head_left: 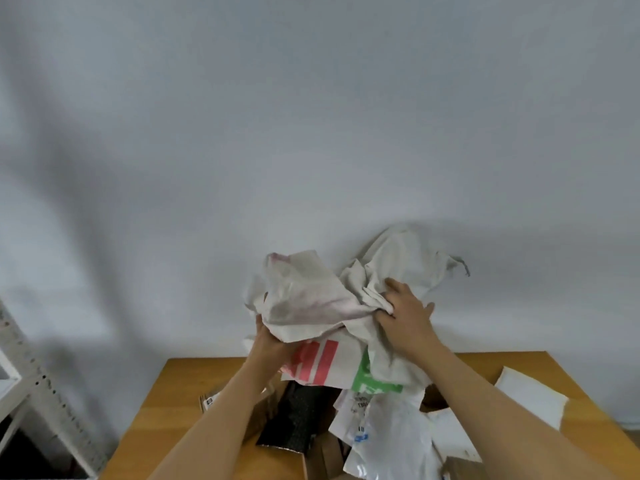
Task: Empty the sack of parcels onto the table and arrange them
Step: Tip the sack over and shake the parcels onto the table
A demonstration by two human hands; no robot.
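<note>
A crumpled off-white woven sack (311,292) with red and green print hangs upside down above the wooden table (166,403). My left hand (268,341) grips its lower left fold from beneath. My right hand (403,317) clutches bunched cloth on its right side. Below the sack lie spilled parcels: a black bubble mailer (294,420), a white plastic mailer (388,438), brown cardboard boxes (329,459) and a white padded envelope (533,400) at the right. The sack's mouth is hidden behind its folds.
A plain pale wall rises right behind the table. A white metal shelf frame (38,393) stands at the left, beside the table's left edge. Bare tabletop shows at the left front and back right.
</note>
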